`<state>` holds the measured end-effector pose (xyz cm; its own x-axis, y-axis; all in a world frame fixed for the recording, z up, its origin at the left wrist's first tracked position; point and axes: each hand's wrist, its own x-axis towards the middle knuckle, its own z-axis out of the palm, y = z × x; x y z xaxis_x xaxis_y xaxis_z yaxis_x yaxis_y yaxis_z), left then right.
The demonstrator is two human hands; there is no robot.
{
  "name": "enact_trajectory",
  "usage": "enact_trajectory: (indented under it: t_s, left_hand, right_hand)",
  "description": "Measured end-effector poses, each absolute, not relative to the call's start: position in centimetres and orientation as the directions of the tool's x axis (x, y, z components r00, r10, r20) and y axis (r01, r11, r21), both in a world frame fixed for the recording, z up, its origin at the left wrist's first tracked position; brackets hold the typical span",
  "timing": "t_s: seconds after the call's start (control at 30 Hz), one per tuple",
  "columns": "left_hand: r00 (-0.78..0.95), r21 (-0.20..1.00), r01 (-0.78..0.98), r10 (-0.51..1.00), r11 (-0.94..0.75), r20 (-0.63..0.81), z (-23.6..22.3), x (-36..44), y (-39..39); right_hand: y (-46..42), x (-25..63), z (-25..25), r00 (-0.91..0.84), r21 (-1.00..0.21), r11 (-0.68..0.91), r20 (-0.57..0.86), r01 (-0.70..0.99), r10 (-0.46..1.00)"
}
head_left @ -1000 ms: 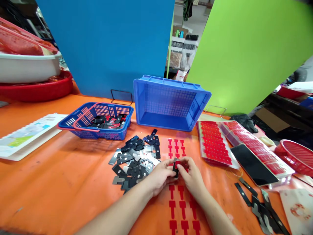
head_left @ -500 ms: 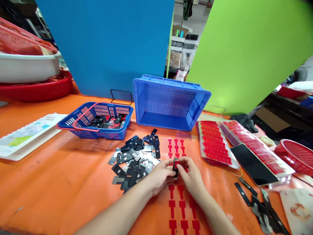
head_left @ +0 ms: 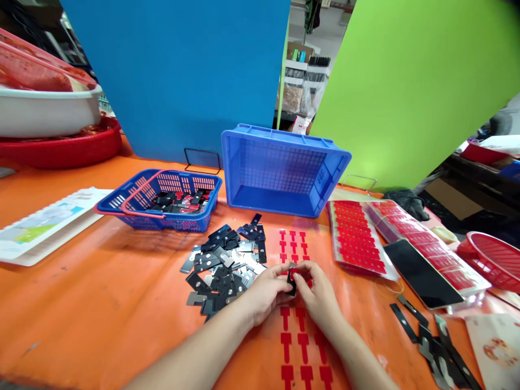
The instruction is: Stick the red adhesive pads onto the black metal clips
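Observation:
A small black metal plate is pinched between the fingers of my left hand, tilted upright above the table. My right hand grips the same plate from the other side, its thumb pressed on a red T-shaped sticker at the plate's upper part. Beneath both hands runs a clear sheet of red T-shaped stickers in rows; my hands hide its middle. Left of my hands lies a loose pile of black and silver metal plates.
Behind the pile stands a blue basket holding plates with red stickers. A blue crate lies on its side at the back. To the right are stacked sticker sheets, a phone, more metal strips and a red basket.

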<state>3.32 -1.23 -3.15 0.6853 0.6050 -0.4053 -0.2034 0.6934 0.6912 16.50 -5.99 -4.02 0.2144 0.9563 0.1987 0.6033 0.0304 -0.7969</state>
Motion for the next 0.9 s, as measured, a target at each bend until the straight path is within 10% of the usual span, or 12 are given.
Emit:
enact_trajectory:
  t_s: [0.6, 0.9]
  left_hand:
    - [0.581, 0.807, -0.202, 0.731, 0.555, -0.357, -3.13, 4.18, -1.97]
    - [0.626, 0.824, -0.19, 0.713, 0.534, -0.317, -3.35, 4.3, -2.01]
  right_hand:
    - [-6.16, 16.52, -3.13, 0.195, -0.721, 0.138, 0.358, 0.679, 0.913]
    - [-5.78, 16.5, -3.6, 0.287, -0.858, -0.001, 0.171, 0.514, 0.942]
